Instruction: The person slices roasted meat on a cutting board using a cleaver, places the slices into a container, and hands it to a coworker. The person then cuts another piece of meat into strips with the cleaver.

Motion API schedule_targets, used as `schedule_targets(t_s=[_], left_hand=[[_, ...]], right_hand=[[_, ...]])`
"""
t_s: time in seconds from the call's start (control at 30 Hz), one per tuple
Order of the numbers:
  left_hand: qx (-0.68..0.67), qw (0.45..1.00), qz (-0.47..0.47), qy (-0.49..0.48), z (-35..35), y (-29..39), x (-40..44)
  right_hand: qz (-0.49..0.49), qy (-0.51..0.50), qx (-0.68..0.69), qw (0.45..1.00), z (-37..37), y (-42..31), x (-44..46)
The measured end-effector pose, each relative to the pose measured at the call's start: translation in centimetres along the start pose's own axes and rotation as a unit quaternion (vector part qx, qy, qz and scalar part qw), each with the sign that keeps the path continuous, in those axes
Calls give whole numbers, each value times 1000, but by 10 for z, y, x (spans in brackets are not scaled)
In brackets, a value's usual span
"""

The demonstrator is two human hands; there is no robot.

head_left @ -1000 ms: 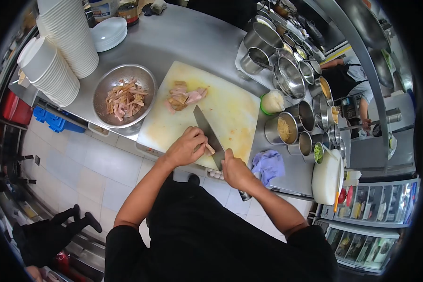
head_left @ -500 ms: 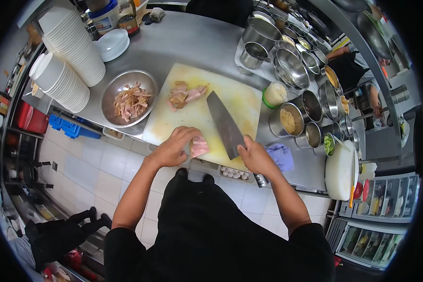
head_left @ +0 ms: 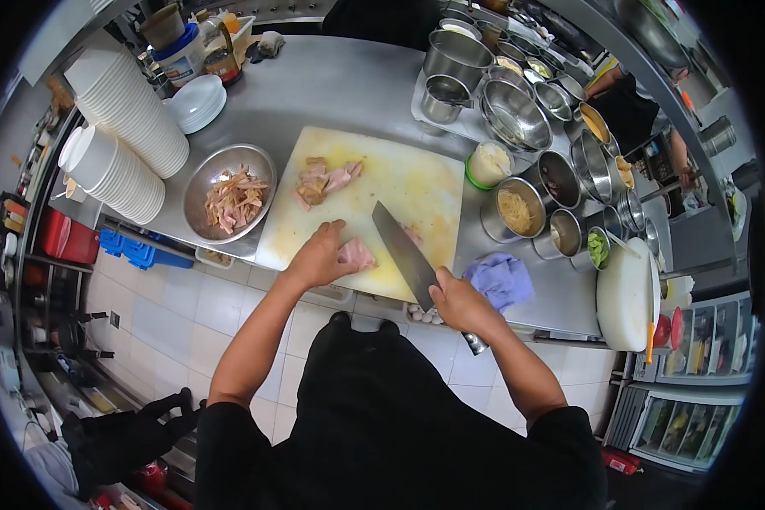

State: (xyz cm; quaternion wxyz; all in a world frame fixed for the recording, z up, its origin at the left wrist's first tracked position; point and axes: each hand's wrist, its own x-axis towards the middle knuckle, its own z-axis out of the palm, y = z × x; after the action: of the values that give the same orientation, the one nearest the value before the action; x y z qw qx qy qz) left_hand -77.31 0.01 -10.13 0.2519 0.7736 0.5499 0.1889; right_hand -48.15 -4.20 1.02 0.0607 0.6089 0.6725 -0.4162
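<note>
Head view: the right hand point(head_left: 457, 303) has its grip closed around the handle of a broad steel kitchen knife point(head_left: 402, 254), whose blade slants over a white, yellow-stained rectangular cutting board point(head_left: 399, 174). A flat pink slice of meat point(head_left: 358, 254) lies near the board's closer edge, between that blade and the left hand point(head_left: 317, 257). The left grip has thumb and fingertips parted around the slice's side; whether it pinches the meat, I cannot tell. A small pink meat scrap point(head_left: 413, 234) shows just beyond the blade, and browned pink meat chunks point(head_left: 327, 180) sit farther up the board. Left of it, on the brushed steel counter point(head_left: 348, 76), a round steel bowl point(head_left: 197, 183) holds cut meat strips point(head_left: 235, 201). The likeliest trouble is a nicked thumb or fingertip, should the moist-looking slice slide under the blade while those digits stay extended rather than tucked; a loose hold could also give uneven cuts.
</note>
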Motion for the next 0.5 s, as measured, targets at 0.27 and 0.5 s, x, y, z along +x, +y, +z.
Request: schedule_targets(t_s=[0.27,0.5], left_hand=[[-62,997,-1,-43,11,8,-2],[-180,978,-91,44,1,-2,-1]], right_hand=[[6,-24,45,999,4,3,0],[-14,-4,47,999,7,6,-1]])
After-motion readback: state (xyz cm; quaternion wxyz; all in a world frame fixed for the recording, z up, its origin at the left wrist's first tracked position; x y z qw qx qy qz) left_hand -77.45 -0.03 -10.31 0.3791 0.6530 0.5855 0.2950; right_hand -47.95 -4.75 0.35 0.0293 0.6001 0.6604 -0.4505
